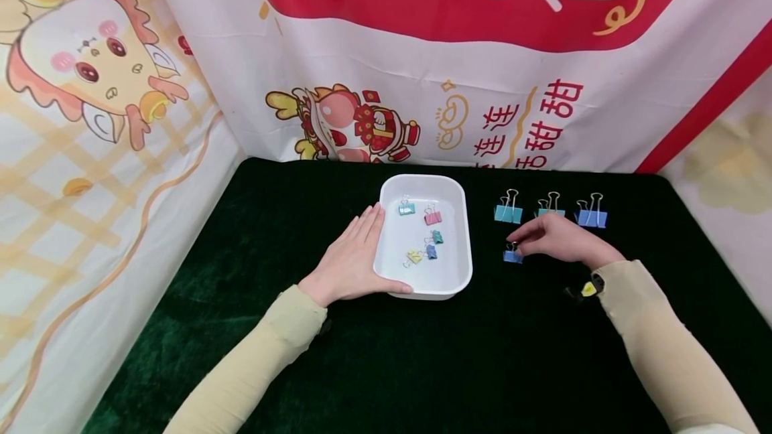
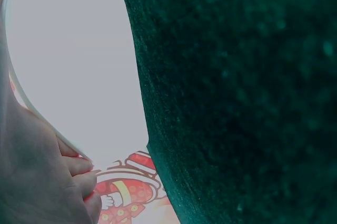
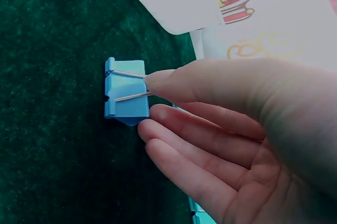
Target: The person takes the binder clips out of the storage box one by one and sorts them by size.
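My left hand lies along the left side of a white plastic tray, fingers straight against its wall and thumb at the near rim. Small binder clips in different colours lie inside, among them a pink clip and a yellow clip. To the right of the tray, my right hand pinches the wire handle of a small blue binder clip between thumb and fingers. The clip's blue body shows plainly in the right wrist view, while the left wrist view shows the tray's outer wall.
Behind the right hand stand three larger binder clips in a row: a teal one, a middle one partly behind the hand, and a blue one. Dark green cloth covers the table. A printed curtain hangs at its back edge.
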Tool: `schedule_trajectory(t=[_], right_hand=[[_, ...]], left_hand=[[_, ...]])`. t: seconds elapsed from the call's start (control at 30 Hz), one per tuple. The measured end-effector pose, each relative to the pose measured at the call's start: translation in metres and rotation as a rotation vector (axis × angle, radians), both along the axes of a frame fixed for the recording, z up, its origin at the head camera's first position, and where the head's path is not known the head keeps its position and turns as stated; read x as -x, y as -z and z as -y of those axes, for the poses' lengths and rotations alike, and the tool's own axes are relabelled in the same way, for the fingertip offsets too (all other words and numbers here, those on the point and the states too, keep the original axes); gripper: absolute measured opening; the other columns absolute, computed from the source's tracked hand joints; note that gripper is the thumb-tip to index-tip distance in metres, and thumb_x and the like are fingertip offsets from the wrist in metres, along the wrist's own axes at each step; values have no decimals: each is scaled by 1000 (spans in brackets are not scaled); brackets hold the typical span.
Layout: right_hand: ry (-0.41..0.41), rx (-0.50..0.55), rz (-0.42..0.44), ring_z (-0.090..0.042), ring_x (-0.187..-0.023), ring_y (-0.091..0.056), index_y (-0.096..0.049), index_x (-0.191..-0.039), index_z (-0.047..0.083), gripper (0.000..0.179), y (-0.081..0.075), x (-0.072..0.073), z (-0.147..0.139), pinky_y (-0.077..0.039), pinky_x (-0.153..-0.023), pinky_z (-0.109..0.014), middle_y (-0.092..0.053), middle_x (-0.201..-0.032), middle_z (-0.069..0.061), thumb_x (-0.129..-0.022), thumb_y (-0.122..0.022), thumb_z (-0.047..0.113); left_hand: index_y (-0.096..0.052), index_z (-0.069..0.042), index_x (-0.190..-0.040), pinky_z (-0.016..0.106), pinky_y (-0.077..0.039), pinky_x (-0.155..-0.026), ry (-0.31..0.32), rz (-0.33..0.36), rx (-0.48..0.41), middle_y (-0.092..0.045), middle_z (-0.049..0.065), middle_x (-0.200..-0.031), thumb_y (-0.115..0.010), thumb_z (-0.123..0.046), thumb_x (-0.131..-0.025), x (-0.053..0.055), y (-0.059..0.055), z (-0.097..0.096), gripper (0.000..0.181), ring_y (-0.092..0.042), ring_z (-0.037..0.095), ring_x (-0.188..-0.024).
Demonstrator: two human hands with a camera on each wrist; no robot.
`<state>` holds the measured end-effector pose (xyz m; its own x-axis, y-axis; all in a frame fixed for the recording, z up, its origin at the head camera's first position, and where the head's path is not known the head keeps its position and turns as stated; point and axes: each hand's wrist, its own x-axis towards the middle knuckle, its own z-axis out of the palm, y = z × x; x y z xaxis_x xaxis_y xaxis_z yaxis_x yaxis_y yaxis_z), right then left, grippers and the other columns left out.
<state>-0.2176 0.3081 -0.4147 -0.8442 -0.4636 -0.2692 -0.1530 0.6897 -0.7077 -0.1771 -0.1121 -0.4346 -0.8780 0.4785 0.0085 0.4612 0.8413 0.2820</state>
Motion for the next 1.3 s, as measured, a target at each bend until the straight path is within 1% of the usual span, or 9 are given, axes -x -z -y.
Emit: schedule_trajectory(t=[0.1, 0.2, 0.33, 0.47, 0.6, 0.7, 0.83, 1.03, 1.3], right_hand=[[3, -5, -5, -20, -96, -66, -74, -121, 1, 31, 0, 0, 0, -56, -82, -32, -75, -108, -7, -94, -76, 15], [11, 0, -9, -22, -102, -67, -72, -124, 0, 35, -2, -2, 0, -56, -87, -37, -73, -115, -10, -94, -76, 18], [57, 32, -37, -25, -108, -68, -69, -128, -2, 43, -12, -3, 1, -56, -91, -40, -70, -123, -16, -93, -78, 22], [134, 46, -96, -26, -107, -69, -68, -129, -1, 50, -31, -5, 4, -57, -90, -37, -69, -123, -18, -91, -80, 29], [182, 58, -154, -25, -109, -68, -67, -132, 2, 54, -50, -5, 8, -56, -87, -28, -68, -127, -17, -91, -80, 34], [213, 101, -178, -25, -113, -67, -67, -133, 5, 55, -60, -5, 14, -54, -84, -19, -67, -130, -14, -90, -80, 36], [253, 158, -188, -24, -115, -65, -69, -131, 9, 55, -70, -7, 28, -54, -85, -19, -68, -128, -9, -87, -83, 39], [244, 229, -189, -23, -115, -66, -70, -129, 9, 53, -74, -7, 50, -56, -88, -26, -69, -128, -10, -85, -85, 36], [200, 314, -175, -23, -115, -66, -71, -129, 7, 50, -65, 1, 74, -56, -91, -30, -68, -128, -10, -85, -86, 27]], left_hand=[[-2, -7, -164, 36, -3, -123, 3, -3, -3, 1, 5, -171, -48, -101, -62, 0, 0, 0, 146, -1, 18, -155], [-1, -8, -164, 36, -2, -123, 3, 0, -1, 1, 5, -171, -47, -102, -62, 0, 0, 1, 146, -1, 18, -155], [-2, -8, -164, 36, -3, -123, 4, 3, -6, 0, 6, -171, -46, -102, -61, 0, 0, 1, 146, -1, 19, -155], [-2, -8, -164, 36, -3, -122, 4, 1, -3, 0, 6, -171, -45, -103, -61, 0, 0, 1, 146, -2, 19, -155], [-3, -7, -164, 36, -3, -122, 2, 0, 3, 0, 6, -170, -44, -103, -61, 0, 0, 1, 146, -2, 19, -155], [-3, -7, -164, 36, -3, -123, 0, 0, 4, 0, 5, -170, -43, -104, -61, 0, 0, 1, 147, -1, 18, -155], [-4, -7, -164, 36, -3, -123, 2, -1, -1, 0, 5, -171, -44, -103, -61, 0, 1, 1, 147, -1, 18, -155], [-2, -7, -164, 36, -3, -123, 4, -2, 4, 1, 5, -171, -44, -103, -61, -1, 0, 1, 147, -1, 19, -155], [-2, -8, -164, 36, -3, -122, 3, 0, 10, 0, 5, -171, -42, -104, -61, -2, -1, 1, 147, -1, 18, -155]])
